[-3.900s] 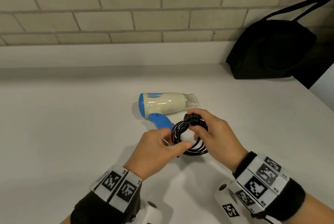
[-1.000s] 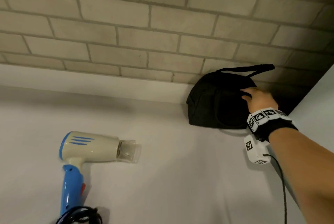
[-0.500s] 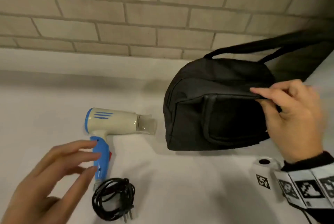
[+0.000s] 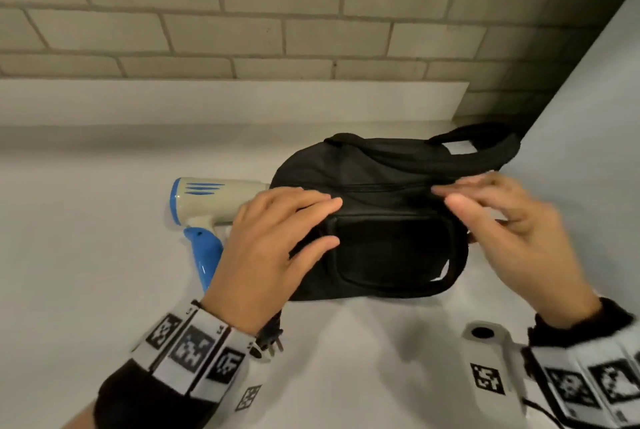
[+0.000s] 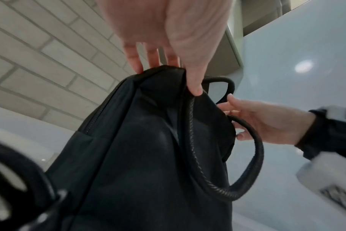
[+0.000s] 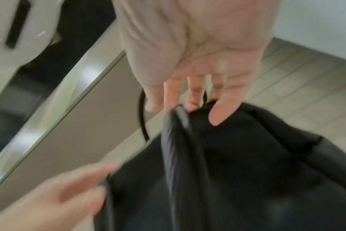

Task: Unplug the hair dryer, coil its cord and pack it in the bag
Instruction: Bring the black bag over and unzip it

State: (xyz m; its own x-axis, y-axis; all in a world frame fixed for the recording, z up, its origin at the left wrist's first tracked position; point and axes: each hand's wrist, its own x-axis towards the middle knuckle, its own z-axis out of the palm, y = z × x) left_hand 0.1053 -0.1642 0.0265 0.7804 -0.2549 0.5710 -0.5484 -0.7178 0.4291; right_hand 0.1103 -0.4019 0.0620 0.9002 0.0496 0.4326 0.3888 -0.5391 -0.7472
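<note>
The black bag (image 4: pixel 388 248) lies on the white counter (image 4: pixel 86 290) with its front pocket towards me and its top zip closed. My left hand (image 4: pixel 332 221) is spread over the bag's left end, fingers straight along the top and thumb on the front (image 5: pixel 168 78). My right hand (image 4: pixel 446 196), blurred, reaches with straight fingers to the bag's top right by the handle (image 6: pixel 182 112). The cream and blue hair dryer (image 4: pixel 211 200) lies just left of the bag, its nozzle hidden behind my left hand. The cord's plug (image 4: pixel 272 342) peeks out under my left wrist; the coil is hidden.
A brick wall (image 4: pixel 242 13) and a low white ledge (image 4: pixel 207 99) run along the back of the counter. A pale side wall (image 4: pixel 588 117) closes the right side, close to the bag's handles (image 4: pixel 485 151). Bare counter stretches to the left of the dryer.
The bag has come closer and now lies beside the dryer. My left hand has moved right from the dryer's handle onto the bag. My right hand has let go of its pinch on the bag's top.
</note>
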